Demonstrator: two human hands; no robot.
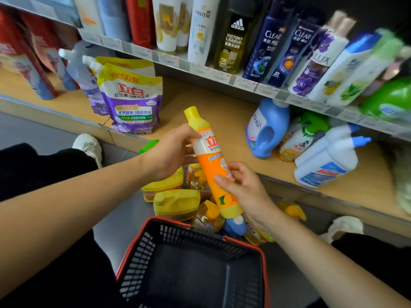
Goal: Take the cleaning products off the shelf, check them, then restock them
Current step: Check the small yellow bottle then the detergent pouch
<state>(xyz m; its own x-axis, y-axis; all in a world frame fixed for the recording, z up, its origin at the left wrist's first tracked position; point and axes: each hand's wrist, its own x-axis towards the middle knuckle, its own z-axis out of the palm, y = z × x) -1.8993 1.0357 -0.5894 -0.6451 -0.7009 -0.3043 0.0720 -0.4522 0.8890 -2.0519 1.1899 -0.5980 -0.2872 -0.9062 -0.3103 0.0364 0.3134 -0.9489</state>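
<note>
At nine o'clock of the view red and blue boxes (33, 70) stand on the wooden bottom shelf (222, 121); just right of them, toward ten o'clock, a purple and yellow refill pouch (133, 101) stands upright near the shelf's front edge, with more pouches behind it. The left hand (169, 152) comes in from eight o'clock and wraps the upper part of an orange bottle (211, 163), thumb on the label below the yellow cap, fingers curled behind; the right hand (246, 190) comes from four o'clock and grips the lower half, fingers closed around the body. The bottle is tilted, cap toward eleven o'clock, held in the air at the centre, in front of the shelf and above a heap of yellow-capped bottles (175, 203) lying on the grey floor. At six o'clock, just below that heap, sits a black basket (142, 252) with a red rim. At two o'clock of the held bottle a blue jug (264, 130) stands on the shelf; right of it, toward three o'clock, two white bottles (327, 161) with blue spouts lean together. Along twelve to two o'clock the upper shelf (244, 82) carries a row of shampoo bottles (266, 41).
</note>
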